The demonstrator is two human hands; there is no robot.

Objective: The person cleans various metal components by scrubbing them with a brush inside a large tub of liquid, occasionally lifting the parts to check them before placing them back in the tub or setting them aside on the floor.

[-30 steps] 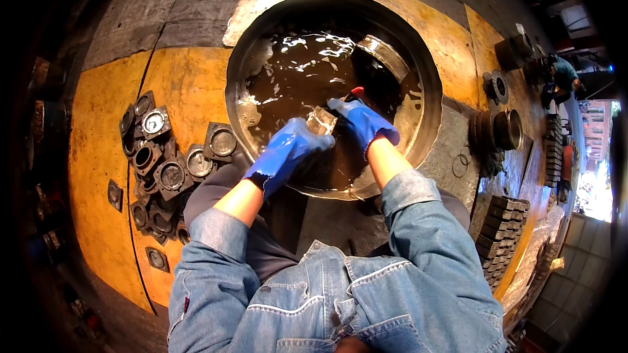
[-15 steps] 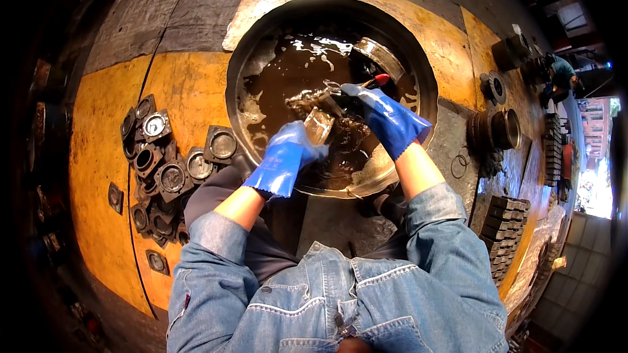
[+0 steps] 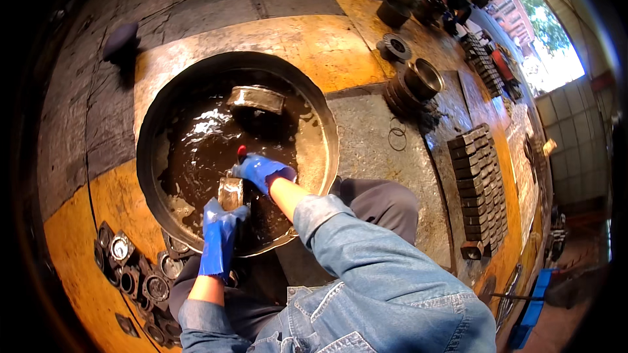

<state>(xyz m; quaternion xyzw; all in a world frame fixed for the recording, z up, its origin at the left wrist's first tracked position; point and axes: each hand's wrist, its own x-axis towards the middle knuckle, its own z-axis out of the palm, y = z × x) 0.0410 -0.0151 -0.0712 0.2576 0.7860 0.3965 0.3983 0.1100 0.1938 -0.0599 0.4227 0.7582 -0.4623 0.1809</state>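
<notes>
Your left hand (image 3: pixel 222 219), in glossy blue glove, grip pinching a wet, blocky metal part (image 3: pixel 230 191) within the round, dark-rimmed basin (image 3: pixel 331 150) of rippled brown liquid (image 3: pixel 196 167); your right hand (image 3: pixel 263 171), likewise gloved, grip wrapped around a red-ended tool (image 3: pixel 242 151)

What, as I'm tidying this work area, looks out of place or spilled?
The square metal parts at left lie in a jumbled heap at mixed angles, unlike the orderly stack of blocks at right. Two thin rings look stray, loose on the grey plate. The dark liquid lies inside the round basin.
</notes>
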